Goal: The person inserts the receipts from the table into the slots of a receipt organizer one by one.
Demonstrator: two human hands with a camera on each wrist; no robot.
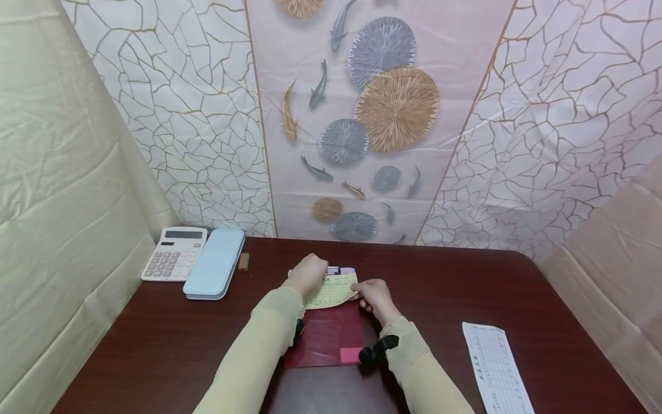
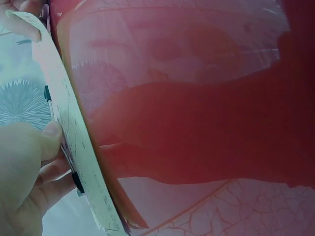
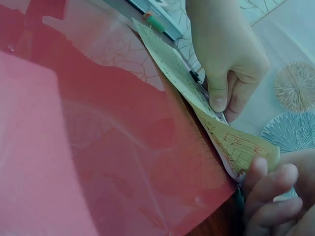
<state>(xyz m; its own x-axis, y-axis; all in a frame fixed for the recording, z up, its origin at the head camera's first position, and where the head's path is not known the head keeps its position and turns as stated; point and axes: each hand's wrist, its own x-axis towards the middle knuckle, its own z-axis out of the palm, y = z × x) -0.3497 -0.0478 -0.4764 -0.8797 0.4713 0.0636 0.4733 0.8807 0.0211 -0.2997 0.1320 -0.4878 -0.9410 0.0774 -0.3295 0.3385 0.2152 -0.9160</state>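
A dark red folder (image 1: 331, 336) lies on the table in front of me, with a pink label at its lower right corner. Over its top part lies a yellow printed sheet (image 1: 333, 291), its right end bent up. My left hand (image 1: 307, 275) is at the folder's top edge; in the left wrist view its thumb and fingers grip the metal clip (image 2: 62, 142) with black ends. My right hand (image 1: 376, 296) pinches the sheet's right corner between thumb and fingers. Red marks show on the lifted corner in the right wrist view.
At the far left are a white calculator (image 1: 176, 254) and a light blue case (image 1: 214, 264), with a small green and brown eraser (image 1: 244, 262) beside it. A long white printed sheet (image 1: 496, 365) lies near the table's right side. Patterned curtain stands behind the table.
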